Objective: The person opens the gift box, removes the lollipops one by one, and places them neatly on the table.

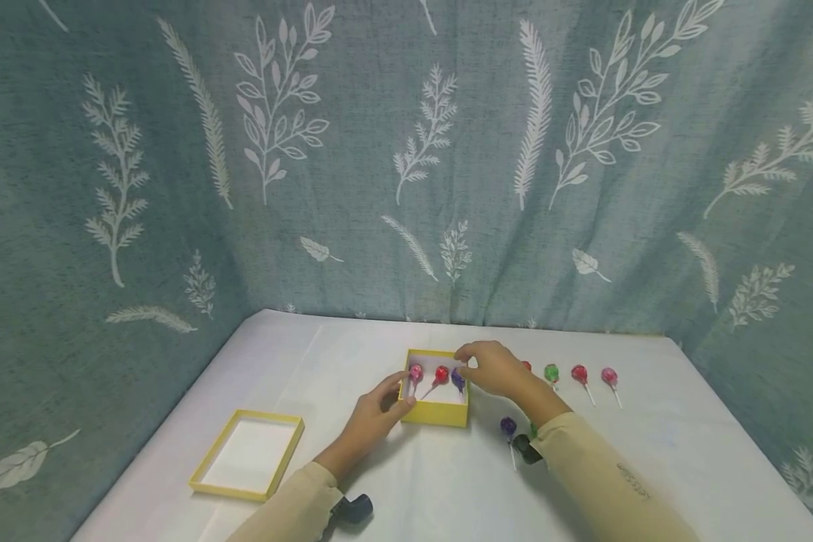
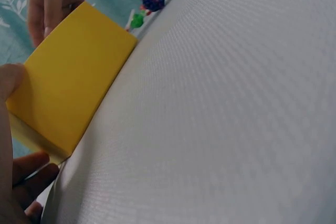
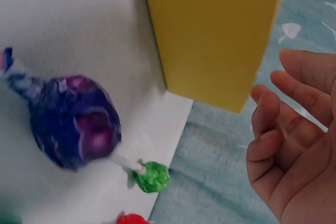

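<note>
Left hand (image 1: 373,410) grips the yellow box (image 1: 436,410) at its near-left corner; right hand (image 1: 491,369) hovers over the purple lollipop (image 1: 458,379) inside, fingers loosely curled, grip state uncertain.

Left wrist: thumb (image 2: 8,85) presses the box wall.

Right wrist: fingers relaxed, empty. Lollipops likely light, brittle; take by the stick.

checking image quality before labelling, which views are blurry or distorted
Head view: sharp, evenly lit, wide-angle bending at the edges, soft shadows under the hands at the yellow box. Left wrist view: box and cloth sharp, distant lollipops soft. Right wrist view: the purple lollipop is blurred; the right hand is clear.
</note>
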The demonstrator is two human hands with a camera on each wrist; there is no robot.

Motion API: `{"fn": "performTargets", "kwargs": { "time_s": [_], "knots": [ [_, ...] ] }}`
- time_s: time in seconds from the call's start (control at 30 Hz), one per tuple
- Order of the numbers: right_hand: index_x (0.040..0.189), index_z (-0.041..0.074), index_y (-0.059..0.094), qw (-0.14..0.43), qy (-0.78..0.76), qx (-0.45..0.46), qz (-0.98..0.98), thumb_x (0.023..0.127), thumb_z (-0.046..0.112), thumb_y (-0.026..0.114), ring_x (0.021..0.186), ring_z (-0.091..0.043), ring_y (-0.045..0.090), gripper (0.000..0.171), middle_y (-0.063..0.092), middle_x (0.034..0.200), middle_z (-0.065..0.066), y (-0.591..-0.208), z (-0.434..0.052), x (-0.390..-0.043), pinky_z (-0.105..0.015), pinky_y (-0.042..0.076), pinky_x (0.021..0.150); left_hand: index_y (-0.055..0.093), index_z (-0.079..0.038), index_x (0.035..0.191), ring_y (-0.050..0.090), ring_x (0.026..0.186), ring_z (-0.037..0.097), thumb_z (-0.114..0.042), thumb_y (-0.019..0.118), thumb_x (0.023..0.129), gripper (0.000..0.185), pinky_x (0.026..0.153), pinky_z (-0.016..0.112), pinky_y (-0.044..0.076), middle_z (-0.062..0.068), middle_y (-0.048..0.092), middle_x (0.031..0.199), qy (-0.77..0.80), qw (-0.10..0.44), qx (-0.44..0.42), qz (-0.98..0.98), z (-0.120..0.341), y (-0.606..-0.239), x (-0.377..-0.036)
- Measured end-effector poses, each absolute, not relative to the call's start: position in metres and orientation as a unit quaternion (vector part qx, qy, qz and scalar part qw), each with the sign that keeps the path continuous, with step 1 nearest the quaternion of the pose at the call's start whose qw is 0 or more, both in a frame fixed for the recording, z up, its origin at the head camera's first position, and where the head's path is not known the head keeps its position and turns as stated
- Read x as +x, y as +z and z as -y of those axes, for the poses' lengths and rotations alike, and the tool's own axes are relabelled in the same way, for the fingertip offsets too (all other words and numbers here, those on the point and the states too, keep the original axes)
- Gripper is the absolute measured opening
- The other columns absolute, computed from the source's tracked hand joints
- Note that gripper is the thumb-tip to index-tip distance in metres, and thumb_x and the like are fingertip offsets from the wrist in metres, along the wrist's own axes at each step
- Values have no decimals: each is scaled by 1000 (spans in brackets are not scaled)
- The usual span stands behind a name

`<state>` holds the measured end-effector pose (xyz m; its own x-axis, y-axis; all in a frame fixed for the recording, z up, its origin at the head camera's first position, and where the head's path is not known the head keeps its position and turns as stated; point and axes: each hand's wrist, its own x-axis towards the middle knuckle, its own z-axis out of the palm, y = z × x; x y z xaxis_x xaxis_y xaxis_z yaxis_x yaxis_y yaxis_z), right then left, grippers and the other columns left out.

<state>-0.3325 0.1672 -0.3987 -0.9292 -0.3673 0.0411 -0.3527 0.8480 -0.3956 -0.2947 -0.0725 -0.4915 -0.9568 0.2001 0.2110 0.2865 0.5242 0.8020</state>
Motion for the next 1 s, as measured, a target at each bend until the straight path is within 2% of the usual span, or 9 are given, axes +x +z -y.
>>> {"fn": "performTargets", "kwargs": {
  "time_s": [0.27, 0.6, 0.87, 1.0],
  "knots": [
    [109, 18, 63, 50, -153, -159, -974, 84, 30, 61, 99, -18, 55, 28, 62, 101, 4, -406, -148, -340, -41, 43, 87, 41, -36, 130, 46, 116, 23, -48, 56, 82, 52, 94, 52, 33, 2, 51, 126, -461, 35, -128, 877, 72, -493, -296],
    [106, 16, 65, 14, -59, -161, -985, 81, 28, 61, 92, -21, 59, 27, 64, 100, 2, -409, -136, -338, -42, 47, 80, 42, -34, 130, 44, 117, 23, -46, 57, 83, 51, 95, 52, 32, 1, 49, 127, -464, 40, -133, 875, 71, -493, -295],
    [99, 15, 65, 23, -17, -150, -988, 79, 29, 64, 77, -19, 59, 25, 63, 87, 1, -413, -129, -341, -41, 49, 73, 42, -34, 130, 45, 117, 23, -45, 57, 83, 50, 94, 52, 32, 1, 51, 126, -458, 49, -140, 876, 72, -492, -294],
    [99, 14, 64, 40, -8, -135, -990, 75, 27, 69, 75, -20, 58, 28, 63, 85, -1, -412, -125, -343, -41, 49, 73, 42, -33, 130, 46, 116, 22, -44, 57, 83, 50, 95, 51, 32, 1, 51, 125, -460, 52, -148, 874, 72, -492, -294]
  ]
}}
